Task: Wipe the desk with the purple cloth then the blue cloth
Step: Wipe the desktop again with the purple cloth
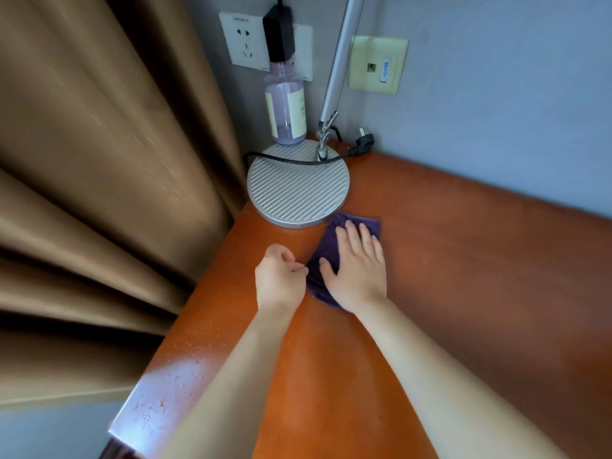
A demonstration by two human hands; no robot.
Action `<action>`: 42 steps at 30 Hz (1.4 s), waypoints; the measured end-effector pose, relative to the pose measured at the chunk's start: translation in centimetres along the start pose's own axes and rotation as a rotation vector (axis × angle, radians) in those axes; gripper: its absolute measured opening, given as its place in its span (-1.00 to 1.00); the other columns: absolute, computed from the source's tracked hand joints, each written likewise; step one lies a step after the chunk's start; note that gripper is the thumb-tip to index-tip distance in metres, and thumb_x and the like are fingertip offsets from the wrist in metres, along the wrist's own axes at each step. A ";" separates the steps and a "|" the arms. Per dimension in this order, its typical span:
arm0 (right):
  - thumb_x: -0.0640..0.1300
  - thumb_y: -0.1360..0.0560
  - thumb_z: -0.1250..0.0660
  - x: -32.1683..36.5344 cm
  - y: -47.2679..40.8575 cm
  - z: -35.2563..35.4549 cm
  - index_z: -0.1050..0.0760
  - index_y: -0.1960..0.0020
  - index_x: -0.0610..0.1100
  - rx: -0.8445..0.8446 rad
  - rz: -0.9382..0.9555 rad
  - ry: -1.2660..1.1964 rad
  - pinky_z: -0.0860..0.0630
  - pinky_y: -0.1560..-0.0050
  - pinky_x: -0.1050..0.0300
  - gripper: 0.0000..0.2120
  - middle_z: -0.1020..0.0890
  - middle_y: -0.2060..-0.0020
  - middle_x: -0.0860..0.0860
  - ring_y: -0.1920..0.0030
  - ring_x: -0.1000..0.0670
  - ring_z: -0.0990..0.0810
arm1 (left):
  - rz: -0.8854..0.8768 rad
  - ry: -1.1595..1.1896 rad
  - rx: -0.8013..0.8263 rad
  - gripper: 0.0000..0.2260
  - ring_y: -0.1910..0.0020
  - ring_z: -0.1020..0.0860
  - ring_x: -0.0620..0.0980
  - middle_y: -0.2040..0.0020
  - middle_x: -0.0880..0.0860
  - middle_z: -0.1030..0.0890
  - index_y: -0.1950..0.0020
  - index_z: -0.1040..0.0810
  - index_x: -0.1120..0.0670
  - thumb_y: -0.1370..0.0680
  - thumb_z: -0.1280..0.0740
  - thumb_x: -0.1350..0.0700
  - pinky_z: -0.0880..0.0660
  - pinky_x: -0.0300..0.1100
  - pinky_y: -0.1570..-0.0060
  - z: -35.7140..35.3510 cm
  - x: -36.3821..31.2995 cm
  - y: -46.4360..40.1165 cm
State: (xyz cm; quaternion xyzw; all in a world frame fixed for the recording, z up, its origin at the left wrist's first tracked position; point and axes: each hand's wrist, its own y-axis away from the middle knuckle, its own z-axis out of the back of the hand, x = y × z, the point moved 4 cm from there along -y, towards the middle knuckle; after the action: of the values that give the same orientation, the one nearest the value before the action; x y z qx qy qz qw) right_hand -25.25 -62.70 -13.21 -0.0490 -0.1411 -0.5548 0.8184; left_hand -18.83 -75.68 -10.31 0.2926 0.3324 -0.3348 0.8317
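A purple cloth (pixel 326 250) lies flat on the orange-brown desk (pixel 463 260), just in front of the lamp base. My right hand (pixel 357 270) presses down on the cloth with fingers spread flat. My left hand (pixel 280 276) rests beside the cloth's left edge, fingers curled; its fingertips touch or pinch the cloth's edge, I cannot tell which. No blue cloth is in view.
A round ribbed silver lamp base (pixel 298 187) with its pole (pixel 341 61) stands at the desk's back left corner. Behind it is a bottle of purple liquid (pixel 286 107), a black cable and plug (pixel 362 145). Brown curtains (pixel 99 160) hang along the left edge.
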 end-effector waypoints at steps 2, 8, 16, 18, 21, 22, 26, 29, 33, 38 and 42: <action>0.20 -0.44 0.15 2.6 0.4 -0.6 -0.14 -0.54 -0.10 0.017 0.134 -0.023 0.16 -0.51 0.03 -0.26 -0.13 -0.55 -0.04 -0.55 -0.07 0.00 | 0.083 0.014 -0.050 -0.81 0.20 -0.54 -0.03 0.17 0.02 -0.56 0.06 -0.43 0.09 -0.45 -0.41 0.27 -0.51 -0.18 0.28 1.1 0.9 0.0; 0.20 -0.57 -0.05 2.0 0.1 -1.1 -0.06 -0.56 -0.05 0.046 0.214 -0.020 0.23 -0.49 0.09 -0.36 -0.07 -0.56 0.00 -0.55 -0.03 0.08 | 0.124 -0.020 -0.052 -0.80 0.24 -0.54 -0.06 0.22 -0.02 -0.54 0.02 -0.41 0.13 -0.47 -0.40 0.27 -0.42 -0.23 0.37 2.1 1.3 0.1; 0.38 -0.50 0.12 -6.4 -5.8 1.7 0.02 -0.58 -0.03 0.009 0.010 0.033 0.19 -0.51 0.03 -0.22 0.00 -0.57 -0.03 -0.55 -0.06 0.11 | -0.124 -0.082 -0.037 -0.83 0.18 -0.61 0.00 0.17 0.04 -0.63 0.18 -0.38 0.11 -0.54 -0.34 0.26 -0.53 -0.16 0.20 -5.4 -4.7 -2.1; 0.36 -0.53 0.01 -7.7 -8.8 2.4 0.03 -0.58 -0.02 0.018 0.031 0.042 0.19 -0.51 0.03 -0.25 0.01 -0.57 -0.03 -0.55 -0.06 0.12 | -0.177 -0.035 -0.122 -0.86 0.18 -0.60 0.01 0.16 0.03 -0.62 0.18 -0.43 0.14 -0.54 -0.35 0.26 -0.52 -0.16 0.17 -6.9 -6.0 -2.6; 0.35 -0.54 -0.02 -9.3 -11.6 3.2 0.05 -0.58 -0.01 0.026 0.051 0.046 0.18 -0.51 0.03 -0.25 0.03 -0.57 -0.03 -0.55 -0.06 0.13 | -0.210 0.008 -0.178 -0.83 0.15 -0.57 -0.03 0.12 0.02 -0.61 0.21 -0.44 0.12 -0.55 -0.33 0.28 -0.48 -0.19 0.14 -9.0 -7.9 -3.4; 0.35 -0.54 -0.02 -10.1 -11.9 3.4 0.06 -0.58 -0.01 0.019 0.040 0.046 0.18 -0.52 0.03 -0.25 0.03 -0.57 -0.03 -0.55 -0.05 0.14 | -0.221 0.007 -0.171 -0.84 0.17 -0.56 -0.03 0.13 0.03 -0.61 0.20 -0.44 0.12 -0.55 -0.32 0.29 -0.48 -0.19 0.15 -9.7 -8.6 -3.8; 0.36 -0.54 0.03 -14.7 -10.5 4.6 0.09 -0.58 -0.03 -0.008 -0.109 0.062 0.19 -0.52 0.03 -0.25 0.06 -0.57 -0.04 -0.55 -0.06 0.15 | -0.297 -0.083 -0.053 -0.88 0.19 -0.56 0.04 0.19 0.07 -0.60 0.18 -0.48 0.14 -0.52 -0.33 0.31 -0.53 -0.06 0.15 -12.7 -11.3 -4.5; 0.35 -0.55 0.03 -17.8 -6.6 5.2 0.08 -0.58 -0.03 -0.037 -0.271 0.052 0.22 -0.52 0.02 -0.25 0.05 -0.57 -0.06 -0.55 -0.06 0.14 | -0.303 -0.118 0.092 -0.84 0.15 -0.58 0.05 0.16 0.08 -0.62 0.22 -0.45 0.10 -0.52 -0.32 0.30 -0.55 -0.03 0.11 -14.9 -12.7 -2.3; 0.31 -0.53 0.05 -16.6 1.3 4.0 -0.07 -0.56 -0.13 -0.109 -0.421 0.002 0.14 -0.51 -0.05 -0.25 -0.13 -0.53 -0.18 -0.54 -0.17 -0.03 | -0.242 -0.177 0.235 -0.75 0.18 -0.56 0.04 0.23 0.02 -0.59 0.31 -0.41 0.01 -0.48 -0.32 0.30 -0.54 -0.12 0.16 -14.7 -11.5 1.8; 0.25 -0.58 0.11 -9.7 9.5 1.6 -0.30 -0.47 -0.24 -0.058 -0.356 -0.021 -0.06 -0.44 -0.15 -0.29 -0.33 -0.43 -0.26 -0.46 -0.26 -0.26 | -0.089 -0.258 0.354 -0.83 0.29 -0.58 -0.04 0.31 -0.03 -0.61 0.28 -0.52 0.03 -0.42 -0.38 0.28 -0.49 -0.27 0.34 -9.9 -6.0 4.6; 0.23 -0.51 0.00 -10.2 6.1 1.7 -0.27 -0.49 -0.18 -0.040 -0.207 0.040 0.02 -0.46 -0.12 -0.30 -0.27 -0.47 -0.23 -0.49 -0.24 -0.19 | -0.132 -0.289 0.253 -0.81 0.25 -0.58 -0.06 0.27 -0.03 -0.61 0.25 -0.52 0.01 -0.45 -0.34 0.30 -0.48 -0.26 0.33 -9.9 -7.0 2.9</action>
State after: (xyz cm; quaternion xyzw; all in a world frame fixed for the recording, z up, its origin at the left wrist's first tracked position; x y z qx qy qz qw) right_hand -23.45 -50.80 -14.00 -0.0393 -0.1180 -0.6401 0.7581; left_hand -24.07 -64.39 -10.31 0.3212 0.1835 -0.4660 0.8038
